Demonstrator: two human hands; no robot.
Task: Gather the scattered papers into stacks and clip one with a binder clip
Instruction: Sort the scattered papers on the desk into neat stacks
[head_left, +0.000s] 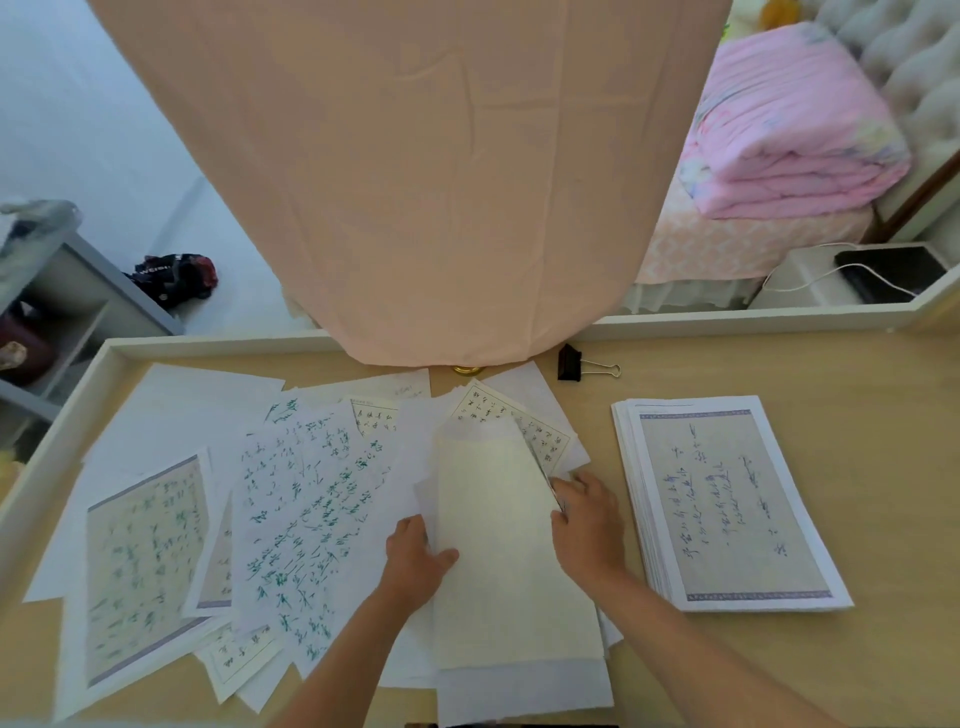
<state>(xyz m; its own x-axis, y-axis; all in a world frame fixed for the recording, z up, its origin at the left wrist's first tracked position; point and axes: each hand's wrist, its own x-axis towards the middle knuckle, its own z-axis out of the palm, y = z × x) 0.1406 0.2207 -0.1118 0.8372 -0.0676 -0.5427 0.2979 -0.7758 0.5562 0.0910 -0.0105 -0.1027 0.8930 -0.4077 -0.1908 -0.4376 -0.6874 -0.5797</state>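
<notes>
- A pale wooden bench (883, 374) with a raised rim is filling the lower view; a peach cloth (415, 182) is hanging over its far edge, and a bed with a folded pink quilt (789, 130) is standing beyond it.
- The left hand (415, 558) is gripping the left edge of a cream sheet (509, 545), thumb lying on top and fingers seemingly tucked beneath.
- The right hand (589, 519) is curling its fingers round that sheet's right edge; how many sheets it is pinching is hidden.
- Loose papers (306, 499) are fanning out just left of the left hand, overlapping one another.
- A squared stack (727, 504) is lying just right of the right hand, apart from it.
- The binder clip (571, 362) is sitting beyond the right hand, near the cloth, untouched.
- Risks, as I am judging them: white sheets under the cream one are sticking out unevenly, so squaring could crease corners; dragging sheets inward could push others off the near edge; a thick stack could be straining the clip's jaws.
- Count: two hands, one clip, one finished stack, one pile being gathered; the loose sheets are overlapping too much for an exact tally, though they are clearly numbering many.
</notes>
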